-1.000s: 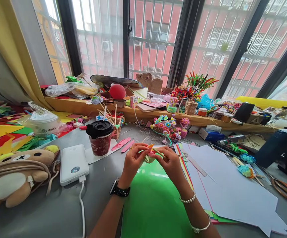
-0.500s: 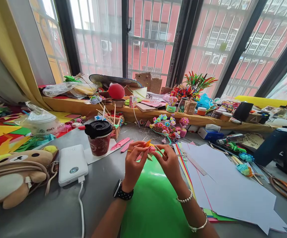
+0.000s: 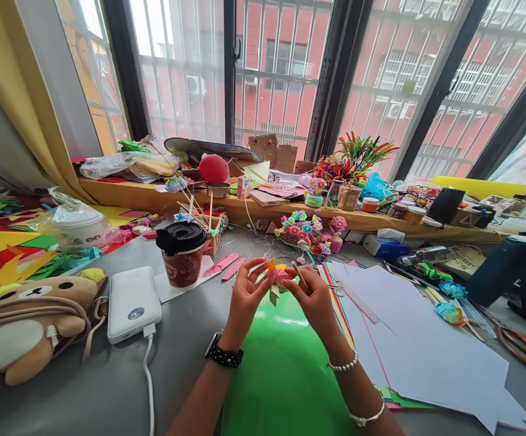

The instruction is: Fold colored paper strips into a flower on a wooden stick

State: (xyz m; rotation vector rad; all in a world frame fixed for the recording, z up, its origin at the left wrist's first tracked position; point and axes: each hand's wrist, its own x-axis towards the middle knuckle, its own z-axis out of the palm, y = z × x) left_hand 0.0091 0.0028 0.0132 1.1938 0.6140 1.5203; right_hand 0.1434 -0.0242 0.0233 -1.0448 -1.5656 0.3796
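Between my two hands, above a glossy green sheet (image 3: 285,357), is a small folded-paper piece (image 3: 280,276) in pink, yellow and orange, with a pale green part hanging below it. My left hand (image 3: 250,287) pinches its left side, thumb and fingers together. On the other side, my right hand (image 3: 307,290) has its fingertips closed on the piece's right edge. A thin wooden stick (image 3: 298,274) also lies in the right hand's fingers, pointing up and left. The fingers hide part of the folds.
Left of my hands are a lidded coffee cup (image 3: 182,257), a white power bank (image 3: 134,303) with a cable, and a plush bear (image 3: 31,327). Pink paper strips (image 3: 221,264) lie nearby. On the right are white paper sheets (image 3: 417,345) and a ruler (image 3: 358,303). Craft flowers (image 3: 306,229) stand behind.
My fingers have shifted slightly apart around the paper piece, showing more of its pink and pale green parts. The stick in my right hand is tilted more upright.
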